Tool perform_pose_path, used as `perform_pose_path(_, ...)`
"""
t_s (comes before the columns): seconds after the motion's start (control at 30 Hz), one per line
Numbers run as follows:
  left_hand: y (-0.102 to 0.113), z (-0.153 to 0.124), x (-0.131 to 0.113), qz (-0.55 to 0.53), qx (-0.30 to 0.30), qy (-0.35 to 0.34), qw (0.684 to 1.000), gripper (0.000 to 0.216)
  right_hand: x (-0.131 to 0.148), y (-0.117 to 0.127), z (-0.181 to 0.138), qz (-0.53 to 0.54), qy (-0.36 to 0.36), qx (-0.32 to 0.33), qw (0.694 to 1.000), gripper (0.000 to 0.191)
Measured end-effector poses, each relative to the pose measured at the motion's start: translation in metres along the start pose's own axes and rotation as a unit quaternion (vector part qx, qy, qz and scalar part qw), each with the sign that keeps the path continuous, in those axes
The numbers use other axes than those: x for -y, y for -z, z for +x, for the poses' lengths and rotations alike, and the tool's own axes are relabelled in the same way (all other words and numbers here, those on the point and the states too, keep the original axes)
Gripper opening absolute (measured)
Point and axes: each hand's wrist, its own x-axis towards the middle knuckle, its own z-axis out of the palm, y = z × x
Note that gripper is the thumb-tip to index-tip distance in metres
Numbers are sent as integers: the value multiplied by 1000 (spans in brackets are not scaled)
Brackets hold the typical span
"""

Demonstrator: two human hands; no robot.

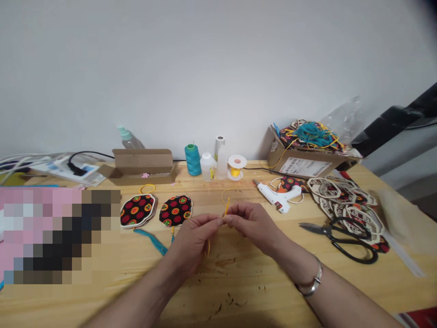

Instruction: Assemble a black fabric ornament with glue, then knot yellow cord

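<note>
Over the middle of the table, my left hand [196,237] and my right hand [252,225] meet at the fingertips. Both pinch a yellow cord [227,207], part of which stands up above the fingers. From there the cord curves back toward a white spool [236,162] wound with yellow cord. A loose end hangs below my left hand. Left of that hand lies a round black patterned fabric piece [175,211], with a teal tassel [150,240] beside it. Further left is a stack of similar pieces [137,210] with a pale rim. The exact knot or loop between my fingers is hidden.
To the right lie black-handled scissors [355,246], a white glue gun [280,196] and a pile of pale cut-out frames [358,207]. At the back stand a full cardboard box [300,164], a teal thread cone [193,160], bottles [207,167] and an open small box [143,175].
</note>
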Motion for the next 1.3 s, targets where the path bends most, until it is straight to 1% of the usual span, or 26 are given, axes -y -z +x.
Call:
perform_pose_path(0.17, 1, 0, 2, 15, -15, -5, 1000, 16, -6, -1, 1, -18, 18, -26, 999, 9)
perform_pose_path(0.3, 1, -1, 2, 38, -18, -15, 999, 18, -8, 0, 1, -71, 48, -38, 996, 9)
perform_pose_path(0.4, -1, -2, -1, 74, -23, -50, 996, 19, -7, 2, 2, -113, 61, -31, 991, 11)
perform_pose_path(0.5, -2, -3, -7, 130, -35, -47, 990, 19, -6, 5, 3, -145, 68, -37, 986, 12)
perform_pose_path(0.57, 0, -2, -10, 182, -60, -64, 979, 17, -6, 7, 3, -171, 81, -49, 981, 13)
perform_pose_path(0.63, 3, -1, -11, 240, -80, -110, 961, 14, -7, 7, 2, -197, 99, -60, 974, 13)
perform_pose_path(0.7, 6, 1, -10, 285, -80, -145, 944, 15, -8, 6, 2, -212, 110, -70, 969, 13)
perform_pose_path(0.77, 8, 2, -7, 309, -68, -161, 935, 18, -10, 6, 2, -210, 109, -79, 968, 12)
perform_pose_path(0.9, 6, 2, 0, 321, -41, -191, 927, 16, -12, 5, 4, -170, 78, -84, 979, 13)
perform_pose_path(1.03, 3, -1, 3, 334, -20, -186, 924, 14, -11, 3, 4, -79, 28, -73, 994, 13)
perform_pose_path(1.1, 2, -1, 3, 334, -8, -181, 925, 14, -9, 0, 3, -10, 5, -57, 998, 12)
perform_pose_path(1.2, 1, 0, 3, 325, 18, -182, 928, 14, -7, -5, 0, 80, -26, -17, 996, 14)
perform_pose_path(1.3, -1, 0, 1, 321, 43, -173, 930, 13, -5, -7, -2, 124, -45, 8, 991, 16)
